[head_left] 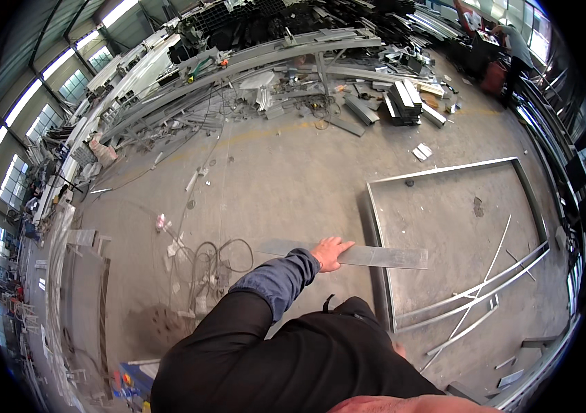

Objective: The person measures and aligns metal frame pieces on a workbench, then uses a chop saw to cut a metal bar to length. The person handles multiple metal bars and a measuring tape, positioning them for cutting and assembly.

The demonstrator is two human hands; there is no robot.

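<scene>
A long flat strip of grey metal (386, 257) extends sideways in front of me, its right end over the left side of a large rectangular metal frame (377, 227) on the floor. My left hand (332, 253) is closed over the strip near its middle, fingers pointing right. The strip's left part runs on past my wrist. Only a small patch of skin that looks like my right hand (400, 350) shows beside my dark clothing; its fingers are hidden, so what it holds cannot be seen.
Thin metal bars (468, 323) lie across the frame's near corner. A looped cable (236, 255) rests on the floor to the left. Farther off are a long metal rack (258, 58), stacked box profiles (403, 103) and scattered offcuts. Another person (515, 51) stands at the far right.
</scene>
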